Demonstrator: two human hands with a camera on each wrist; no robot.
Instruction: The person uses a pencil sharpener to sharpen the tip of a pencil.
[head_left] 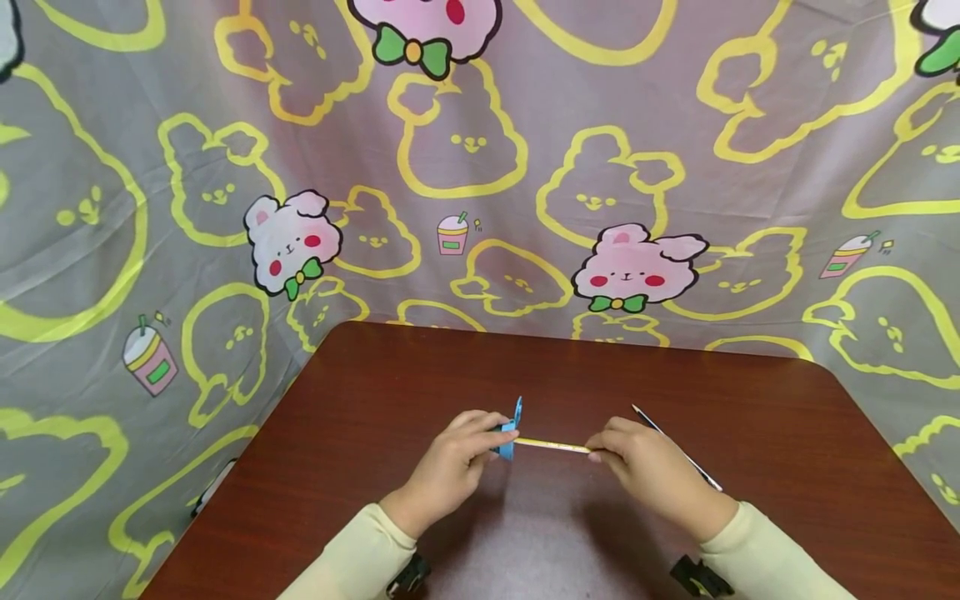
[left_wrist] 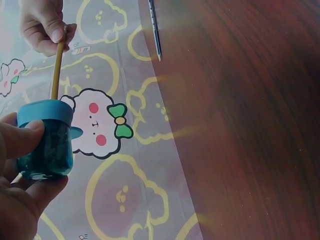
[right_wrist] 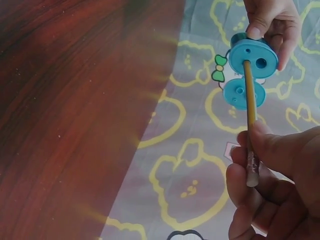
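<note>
My left hand (head_left: pixel 457 454) grips a small blue pencil sharpener (left_wrist: pixel 46 142) with a see-through body, held above the table. Its round lid (right_wrist: pixel 239 94) hangs flipped open, and two holes show in its top face. A yellow pencil (head_left: pixel 553 446) runs straight from one of these holes to my right hand (head_left: pixel 645 467); its tip is hidden inside the sharpener. Thumb and fingers of the right hand pinch the pencil near its eraser end, which sticks out past them in the right wrist view.
A second, dark pencil (head_left: pixel 678 448) lies on the brown table (head_left: pixel 420 367) just beyond my right hand, its point turned away from me. A grey cloth (head_left: pixel 517 100) printed with yellow outlines and rabbit faces hangs behind the table and along its sides.
</note>
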